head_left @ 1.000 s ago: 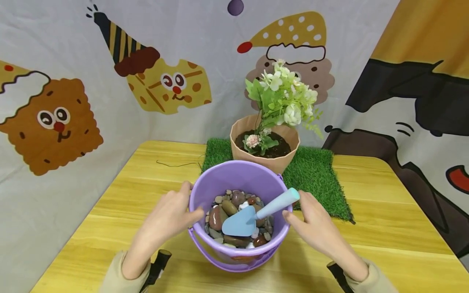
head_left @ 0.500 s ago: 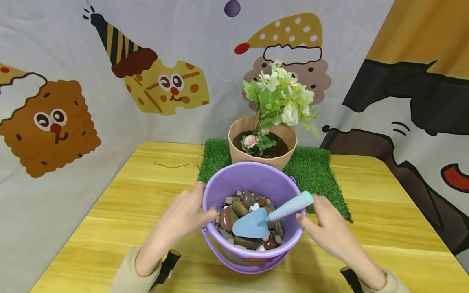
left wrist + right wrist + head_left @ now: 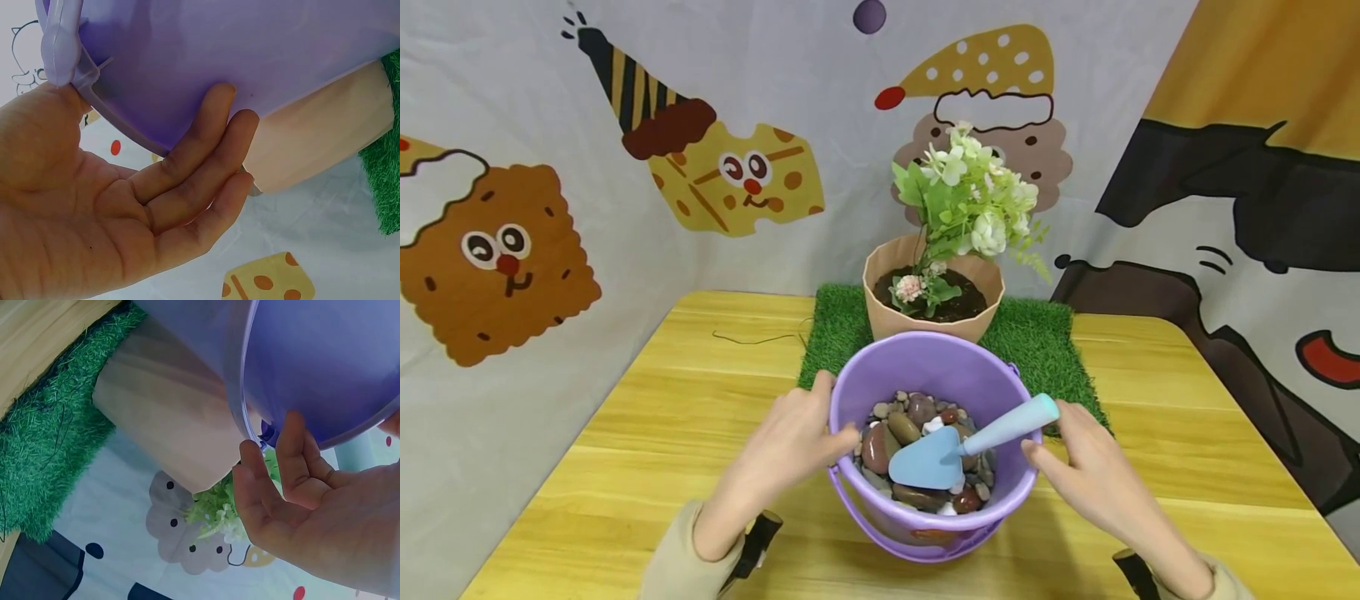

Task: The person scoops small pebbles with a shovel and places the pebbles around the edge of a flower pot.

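A purple bucket [image 3: 925,358] stands in front of me on the wooden table, holding several stones [image 3: 880,446]. Across the stones lies a light blue toy trowel [image 3: 928,460], its handle leaning on the right rim. My left hand [image 3: 786,442] grips the bucket's left rim, thumb over the edge and fingers against the outer wall, as the left wrist view shows. On the opposite rim, beside the trowel handle, my right hand [image 3: 1093,467] holds the bucket with its thumb at the edge. The right wrist view has fingers [image 3: 294,450] bent against the outside wall.
Close behind the bucket is a beige flowerpot [image 3: 887,312] with white flowers [image 3: 988,233] and dark soil. It sits on a green turf mat [image 3: 1037,358]. A thin dark wire [image 3: 756,340] lies left of the mat. A printed cloth [image 3: 760,50] hangs behind the table [image 3: 647,400].
The bucket has shifted to the right across the table, with the stones and trowel inside it and both hands staying on its rim. The background has drifted slightly left in the head view.
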Demonstrator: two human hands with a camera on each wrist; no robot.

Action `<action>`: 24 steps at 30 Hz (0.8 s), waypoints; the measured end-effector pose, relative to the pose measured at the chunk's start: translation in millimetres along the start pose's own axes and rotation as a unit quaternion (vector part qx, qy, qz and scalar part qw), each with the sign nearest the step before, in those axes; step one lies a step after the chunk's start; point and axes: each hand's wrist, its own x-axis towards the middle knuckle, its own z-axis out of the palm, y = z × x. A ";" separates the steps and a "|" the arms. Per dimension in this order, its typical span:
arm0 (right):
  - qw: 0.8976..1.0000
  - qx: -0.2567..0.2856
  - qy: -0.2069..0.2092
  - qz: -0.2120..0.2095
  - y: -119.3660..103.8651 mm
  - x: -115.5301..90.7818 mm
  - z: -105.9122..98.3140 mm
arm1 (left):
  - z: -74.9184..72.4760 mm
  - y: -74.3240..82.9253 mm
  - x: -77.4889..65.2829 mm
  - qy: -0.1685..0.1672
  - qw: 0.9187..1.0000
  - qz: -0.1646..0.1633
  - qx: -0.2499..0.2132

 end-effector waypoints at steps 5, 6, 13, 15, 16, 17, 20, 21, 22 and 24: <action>1.000 -0.008 0.005 -0.005 2.8 -0.1 -3.0 | 1.3 0.7 1.1 -0.012 1.000 -0.005 -0.005; 1.000 -0.010 0.005 -0.008 3.2 0.2 -3.9 | 1.1 0.3 1.1 -0.015 1.000 -0.004 -0.006; 0.997 -0.030 0.042 -0.054 -0.3 7.9 -15.6 | -4.6 -5.7 2.6 -0.033 0.999 -0.002 -0.018; 0.991 -0.056 0.066 -0.105 -5.1 13.2 -20.5 | -5.7 -7.6 6.0 -0.025 0.999 0.005 -0.019; 0.984 -0.075 0.078 -0.141 -7.6 16.1 -22.3 | -5.7 -8.1 8.2 -0.018 1.000 0.011 -0.015; 0.976 -0.092 0.084 -0.178 -10.5 19.5 -23.9 | -5.0 -8.3 11.3 -0.010 1.000 0.013 -0.010; 0.944 -0.146 0.076 -0.286 -19.5 29.1 -26.1 | -0.4 -8.9 21.6 0.014 1.000 0.016 0.003; 0.932 -0.163 0.070 -0.317 -22.5 32.2 -25.6 | 1.2 -9.2 25.0 0.019 1.000 0.015 0.006; 0.919 -0.181 0.059 -0.345 -25.5 35.6 -25.0 | 2.5 -9.5 28.2 0.025 1.000 0.016 0.007; 0.899 -0.211 0.030 -0.383 -31.2 42.2 -23.9 | 4.1 -10.4 33.6 0.035 0.999 0.021 0.007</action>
